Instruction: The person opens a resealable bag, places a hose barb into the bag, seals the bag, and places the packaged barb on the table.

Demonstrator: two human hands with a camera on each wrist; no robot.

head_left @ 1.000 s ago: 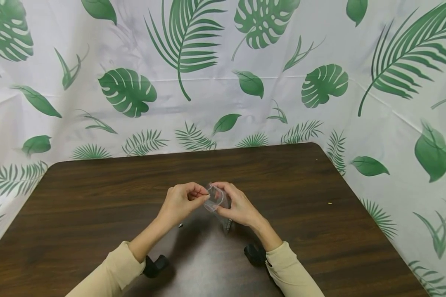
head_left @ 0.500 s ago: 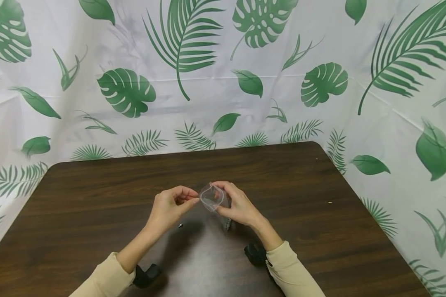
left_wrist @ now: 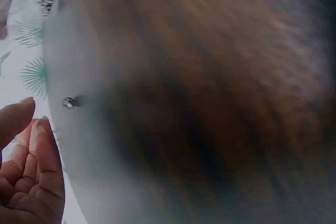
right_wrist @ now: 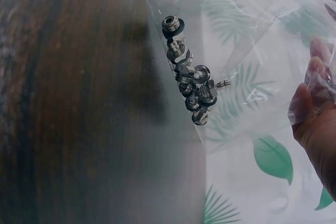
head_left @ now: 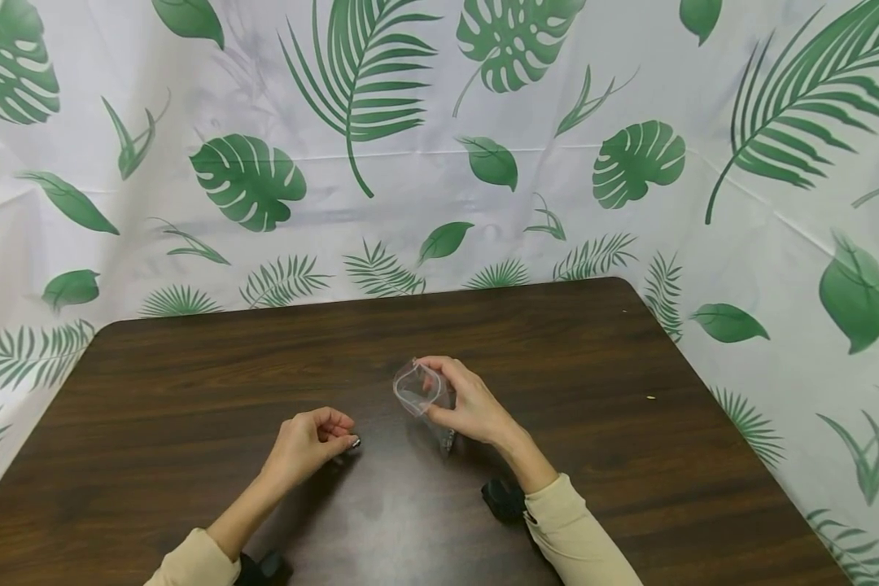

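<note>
My right hand (head_left: 471,403) grips the rim of a clear zip bag (head_left: 417,389), its mouth spread wide toward the left. Several small metal threaded fittings (right_wrist: 195,80), some with black rings and one with a barbed tip, lie gathered along the bag's bottom. My left hand (head_left: 313,443) is low over the table, left of the bag, thumb and forefinger tips right at a single metal fitting (left_wrist: 69,103) on the wood. The left wrist view shows a gap between thumb and fingers, with the fitting just beyond them.
Both hands work over a dark wood-grain table (head_left: 557,342). A small yellowish scrap (head_left: 650,397) lies on its right side. Behind and to the right hangs a white curtain (head_left: 410,179) printed with green leaves. Black wrist camera mounts (head_left: 503,500) sit under the forearms.
My left hand has drawn back from the bag's mouth, moving left and down to the fitting on the table. The right hand and bag have stayed nearly still.
</note>
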